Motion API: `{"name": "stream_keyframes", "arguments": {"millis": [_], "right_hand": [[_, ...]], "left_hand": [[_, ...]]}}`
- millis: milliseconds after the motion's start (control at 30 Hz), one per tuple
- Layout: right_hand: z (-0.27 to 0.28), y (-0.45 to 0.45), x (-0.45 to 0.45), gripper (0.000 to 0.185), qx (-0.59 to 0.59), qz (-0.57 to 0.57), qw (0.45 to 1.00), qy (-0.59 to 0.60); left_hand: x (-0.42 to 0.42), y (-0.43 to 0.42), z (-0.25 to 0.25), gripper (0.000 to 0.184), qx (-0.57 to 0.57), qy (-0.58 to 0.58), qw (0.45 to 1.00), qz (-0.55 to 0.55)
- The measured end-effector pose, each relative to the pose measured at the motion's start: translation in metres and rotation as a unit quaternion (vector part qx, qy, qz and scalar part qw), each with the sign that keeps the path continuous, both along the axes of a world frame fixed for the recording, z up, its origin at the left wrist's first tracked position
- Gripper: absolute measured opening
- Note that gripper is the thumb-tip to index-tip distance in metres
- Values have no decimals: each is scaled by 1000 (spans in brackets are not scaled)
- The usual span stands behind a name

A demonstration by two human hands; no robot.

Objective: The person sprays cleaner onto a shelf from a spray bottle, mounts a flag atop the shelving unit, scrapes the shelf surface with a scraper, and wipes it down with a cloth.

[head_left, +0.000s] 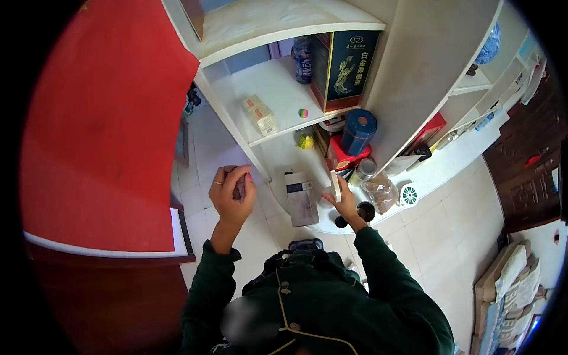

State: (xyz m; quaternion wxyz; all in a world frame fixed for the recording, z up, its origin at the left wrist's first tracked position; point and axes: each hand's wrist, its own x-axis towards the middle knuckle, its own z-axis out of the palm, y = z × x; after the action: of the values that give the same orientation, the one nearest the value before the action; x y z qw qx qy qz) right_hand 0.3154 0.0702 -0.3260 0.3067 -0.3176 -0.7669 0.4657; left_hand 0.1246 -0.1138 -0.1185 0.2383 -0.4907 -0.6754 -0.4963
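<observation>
My left hand (232, 192) is raised left of the lower shelf, its fingers curled round a dark purplish item (239, 188) too hidden to name. At the right, my right hand (343, 200) grips a thin white object (336, 186) held upright above the shelf. Between the hands a flat pale box (302, 201) with a dark blue label lies near the shelf's front edge. Close to my right hand are a glass jar (365, 170) and a dark round container (365, 211).
Above, a shelf (236, 83) bears a dark green box (349, 71), a bottle (302, 59) and a small cream box (260, 115). A blue canister (359, 131) stands on a red box (343, 157). Red cloth (106, 130) hangs at the left.
</observation>
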Motion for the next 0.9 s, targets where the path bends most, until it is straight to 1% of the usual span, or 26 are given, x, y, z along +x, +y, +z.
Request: {"name": "stream_keyframes", "arguments": {"millis": [33, 67, 133, 167, 200, 233, 267, 300, 333, 367, 400, 433, 467, 500, 533, 567, 600, 633, 700, 733, 800, 833, 900], "right_hand": [[-3, 0, 4, 75, 1, 14, 1000, 8], [-6, -1, 9, 75, 1, 12, 1000, 8], [-9, 3, 18, 78, 86, 43, 995, -19], [-10, 6, 29, 73, 115, 17, 993, -25], [-9, 8, 39, 69, 143, -10, 989, -29], [18, 8, 46, 63, 93, -45, 993, -49], [25, 13, 48, 56, 50, -88, 995, -1], [62, 17, 38, 47, 61, -113, 990, 64], [122, 16, 24, 39, 111, -99, 983, 112], [169, 13, 8, 33, 108, -113, 979, 129], [216, 13, -9, 29, 163, -74, 967, 181], [253, 16, -27, 26, 230, -42, 951, 203], [288, 18, -47, 23, 301, -12, 929, 217], [317, 19, -70, 20, 300, 33, 923, 239], [342, 19, -97, 20, 303, 57, 916, 255], [363, 18, -124, 21, 310, 80, 909, 266], [375, 22, -158, 26, 317, 94, 908, 257], [386, 25, -190, 30, 325, 109, 906, 249], [415, 18, -233, 43, 254, 165, 942, 144], [422, 16, -258, 43, 259, 167, 939, 151], [426, 17, -297, 56, 177, 122, 958, 189], [428, 20, -307, 56, 180, 124, 957, 191], [430, 23, -323, 52, 157, 119, 952, 236]], "left_hand": [[-2, 2, 2, 23, 1, 10, 1000, 1], [-4, 5, 4, 23, 1, 10, 1000, -1], [-11, 12, 11, 26, 1, 17, 1000, 0], [-14, 13, 16, 26, 2, 21, 1000, -1], [-18, 14, 22, 27, 0, 63, 998, 10], [-25, 18, 31, 28, 4, 110, 994, 23], [-34, 22, 38, 28, 15, 126, 992, 28], [-43, 27, 46, 28, 17, 196, 980, 16], [-50, 32, 55, 28, 17, 265, 964, 5], [-58, 39, 67, 28, 23, 279, 960, 7], [-64, 48, 80, 30, 9, 358, 934, 7], [-70, 57, 95, 33, -5, 434, 901, 9], [-78, 65, 109, 36, -15, 480, 877, 10], [-87, 73, 119, 36, -11, 487, 873, 12], [-98, 80, 127, 36, -32, 526, 850, 15], [-106, 85, 133, 37, -52, 564, 824, 17], [-114, 89, 135, 36, -76, 559, 826, 12], [-120, 92, 136, 36, -73, 567, 820, 17], [-121, 95, 135, 20, -73, 567, 820, 25], [-117, 94, 139, 18, -74, 567, 820, 29], [-119, 94, 138, 17, -73, 570, 818, 22], [-120, 94, 138, 15, -74, 568, 819, 8], [-122, 96, 136, 12, -51, 567, 822, 3]]}}
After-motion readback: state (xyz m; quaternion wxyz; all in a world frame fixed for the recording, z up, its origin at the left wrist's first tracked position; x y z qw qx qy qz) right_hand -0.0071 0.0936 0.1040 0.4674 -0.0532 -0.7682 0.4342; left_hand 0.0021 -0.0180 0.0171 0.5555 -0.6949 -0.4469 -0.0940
